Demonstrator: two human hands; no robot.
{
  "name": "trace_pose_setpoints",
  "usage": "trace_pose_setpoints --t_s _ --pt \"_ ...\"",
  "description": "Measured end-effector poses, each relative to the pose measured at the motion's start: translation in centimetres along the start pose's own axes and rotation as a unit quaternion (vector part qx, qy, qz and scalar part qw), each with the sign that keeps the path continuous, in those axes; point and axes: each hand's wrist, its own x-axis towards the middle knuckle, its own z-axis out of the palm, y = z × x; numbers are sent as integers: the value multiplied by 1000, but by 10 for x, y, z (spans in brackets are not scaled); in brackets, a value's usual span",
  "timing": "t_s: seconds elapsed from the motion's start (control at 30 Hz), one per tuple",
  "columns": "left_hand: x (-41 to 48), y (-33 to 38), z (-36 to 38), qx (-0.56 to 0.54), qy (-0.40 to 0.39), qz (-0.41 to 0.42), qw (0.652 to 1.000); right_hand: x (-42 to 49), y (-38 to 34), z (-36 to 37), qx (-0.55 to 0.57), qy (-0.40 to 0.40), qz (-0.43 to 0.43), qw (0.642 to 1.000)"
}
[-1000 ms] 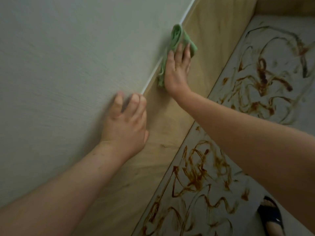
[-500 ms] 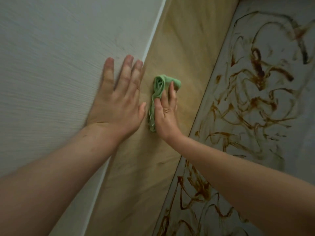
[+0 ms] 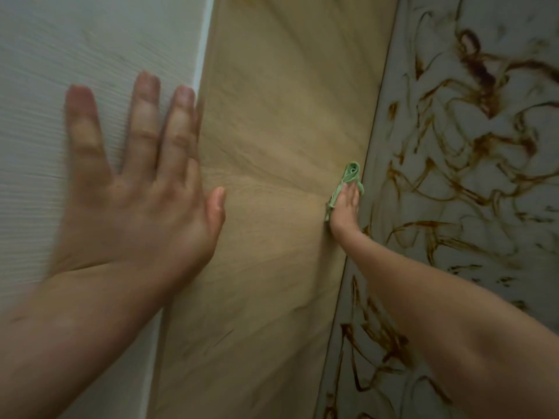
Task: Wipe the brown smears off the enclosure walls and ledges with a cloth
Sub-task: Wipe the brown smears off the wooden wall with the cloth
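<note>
The cloth [image 3: 351, 172] has slid lower, pressed beneath right fingers [image 3: 350, 192].

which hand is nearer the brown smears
Right. The right hand presses the green cloth on the tan wall just beside the brown smears; the left hand lies flat on the white panel, across the tan wall.

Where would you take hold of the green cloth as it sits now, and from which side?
Probably the rolled end of the green cloth that sticks out past the right hand. It is bunched thick there, while the rest lies flat under straight fingers against the tan wall. Come from the open side facing away from the wall, pinching across the roll.
</note>
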Motion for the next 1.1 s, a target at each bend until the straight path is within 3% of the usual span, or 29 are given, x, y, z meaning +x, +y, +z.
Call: trace_pose_setpoints --t_s 0.07,0.17,0.37,0.53,0.77,0.83,0.9,1.0,1.1 --pt "3 1 2 -33 7 -3 999 32 9 -12 -2 -13 48 999" --pt "4 0 5 -27 11 6 1000 48 22 -16 -13 -26 52 998" --pt "1 1 4 10 1 5 1000 -32 90 8 -14 -43 123 991" --pt "-7 5 -9 89 -5 11 996 -24 66 18 53 34 172 983" --pt "-6 4 -12 85 2 2 996 -21 -99 11 71 45 -40 996" --pt "-7 3 -13 91 2 -1 996 -42 -154 15 26 29 -140 989" --pt "-6 4 -14 87 6 -3 996 -78 -187 24 -6 11 -275 961" --pt "-6 4 -15 93 11 -4 996 -118 -175 36 -23 -2 -411 912" --pt "-5 3 -16 83 26 -2 996 -95 -125 26 -23 0 -362 932"
